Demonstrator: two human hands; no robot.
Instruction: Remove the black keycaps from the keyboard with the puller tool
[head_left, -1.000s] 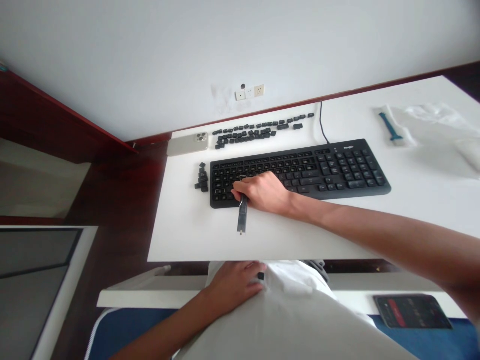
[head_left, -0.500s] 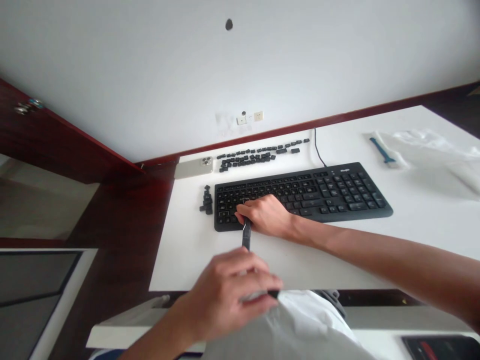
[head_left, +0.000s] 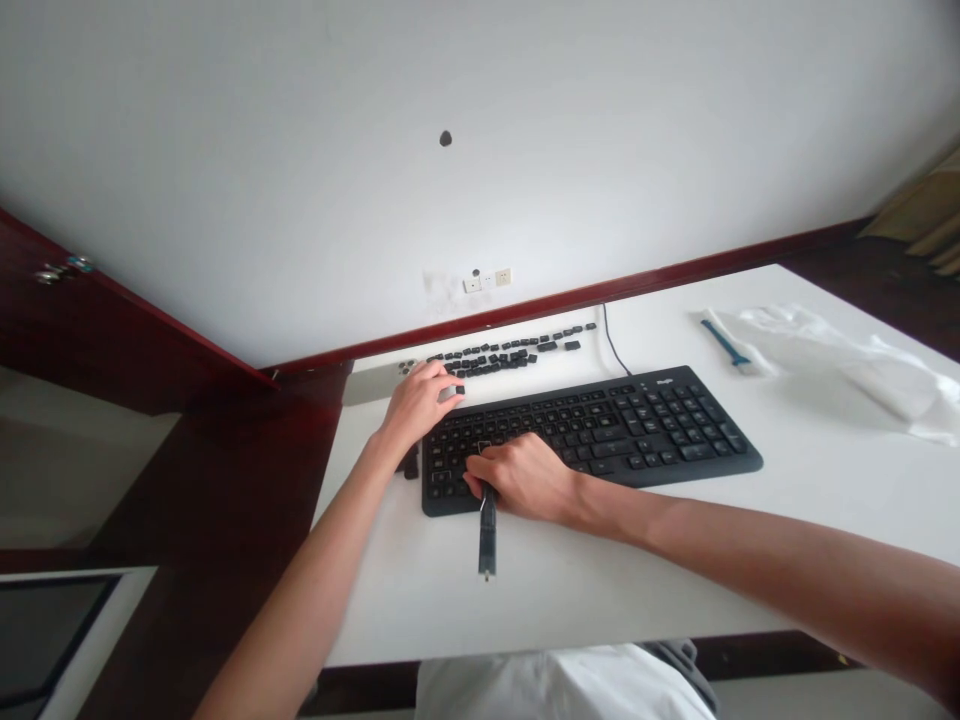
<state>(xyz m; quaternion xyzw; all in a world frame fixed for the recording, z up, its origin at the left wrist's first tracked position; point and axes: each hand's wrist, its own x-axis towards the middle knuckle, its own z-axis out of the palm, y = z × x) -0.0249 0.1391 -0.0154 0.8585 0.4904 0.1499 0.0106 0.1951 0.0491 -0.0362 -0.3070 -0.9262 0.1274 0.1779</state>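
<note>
A black keyboard [head_left: 637, 425] lies on a white table [head_left: 675, 560]. My right hand [head_left: 521, 477] rests on the keyboard's lower left keys, closed on a dark tool [head_left: 487, 540] whose handle sticks out toward me over the table. My left hand [head_left: 416, 402] has reached to the far left corner of the keyboard; its fingers curl over the near end of a row of loose black keycaps [head_left: 510, 354]. Whether it holds a keycap is hidden.
A phone [head_left: 367, 385] lies behind my left hand, mostly covered. A small pile of keycaps [head_left: 409, 464] sits left of the keyboard. A blue-handled brush [head_left: 724, 342] and a white cloth [head_left: 847, 365] lie at the right. The keyboard's cable [head_left: 611, 345] runs to the wall.
My left hand rose from my lap and travelled forward to the loose keycaps behind the keyboard. The camera tilted up. My right hand stayed on the keyboard with the tool.
</note>
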